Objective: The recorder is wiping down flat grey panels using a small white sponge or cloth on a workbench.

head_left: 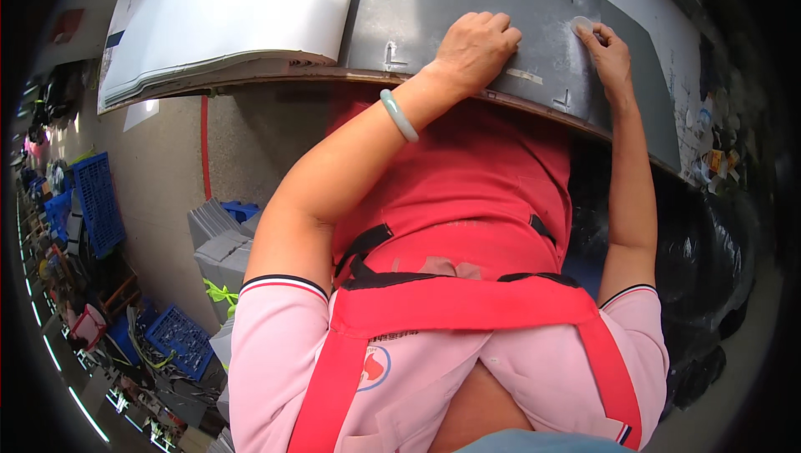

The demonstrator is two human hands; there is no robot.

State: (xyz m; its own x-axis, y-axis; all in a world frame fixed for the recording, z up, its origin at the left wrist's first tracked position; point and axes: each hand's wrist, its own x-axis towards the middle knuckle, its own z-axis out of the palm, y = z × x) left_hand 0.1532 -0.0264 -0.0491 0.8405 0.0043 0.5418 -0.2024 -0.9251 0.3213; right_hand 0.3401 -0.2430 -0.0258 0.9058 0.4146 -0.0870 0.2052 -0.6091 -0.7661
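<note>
A dark grey board (434,11) lies on the worktable, with whitish smudges and small L-shaped corner marks. My left hand (477,51), with a pale green bangle (399,115) on its arm, rests over the board's middle. Its fingers are curled in, and whatever they may hold is hidden. Farther right, my right hand (609,59) pinches a small round whitish disc (581,26) between thumb and fingers, at the board's surface. A short pale strip (524,76) lies on the board between the two hands, nearer its front edge.
Large white sheets (225,15) are stacked left of the board. The table's front edge (275,78) runs just before my red apron (450,194). Blue crates (98,203) and grey stacked pieces (221,240) stand on the floor at left; black plastic bags (701,261) lie at right.
</note>
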